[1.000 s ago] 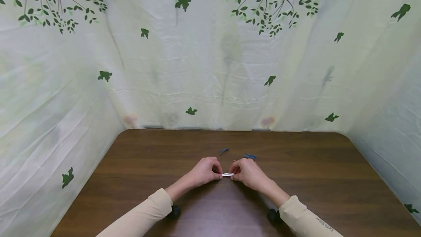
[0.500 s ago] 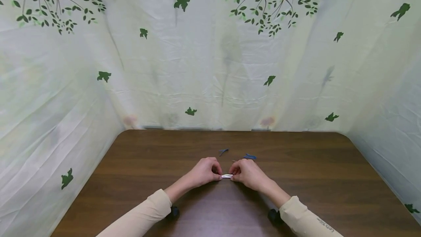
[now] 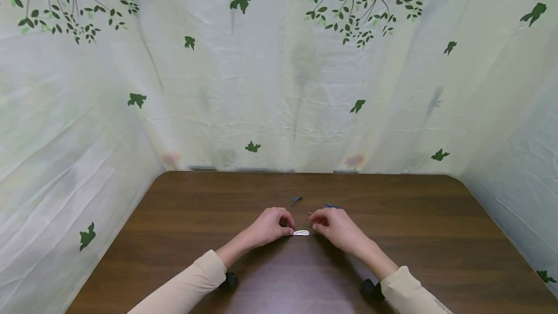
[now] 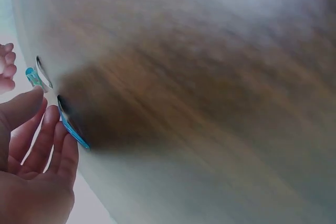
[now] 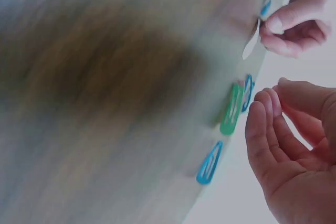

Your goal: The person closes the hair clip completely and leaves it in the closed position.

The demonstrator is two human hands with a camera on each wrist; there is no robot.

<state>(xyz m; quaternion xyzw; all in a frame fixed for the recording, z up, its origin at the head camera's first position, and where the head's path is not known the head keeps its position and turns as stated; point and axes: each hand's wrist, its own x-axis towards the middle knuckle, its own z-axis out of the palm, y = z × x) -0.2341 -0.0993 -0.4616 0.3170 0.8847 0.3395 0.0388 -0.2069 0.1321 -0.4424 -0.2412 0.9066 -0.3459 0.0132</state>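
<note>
A small white hair clip lies on the brown table between my hands. My left hand pinches its left end between thumb and forefinger; the right wrist view shows the left hand holding the white clip too. My right hand is just right of the clip, apart from it, with fingers loosely curled and nothing in them. In the right wrist view the right hand hovers beside a green clip and a blue clip.
Two blue clips lie just beyond my hands. The left wrist view, blurred, shows a blue clip by my left fingers. A leaf-printed curtain walls in the table at the back and on both sides.
My right hand has let go of the white clip's right end and drawn slightly back to the right. The left hand keeps its pinch and the clip stays on the table.
</note>
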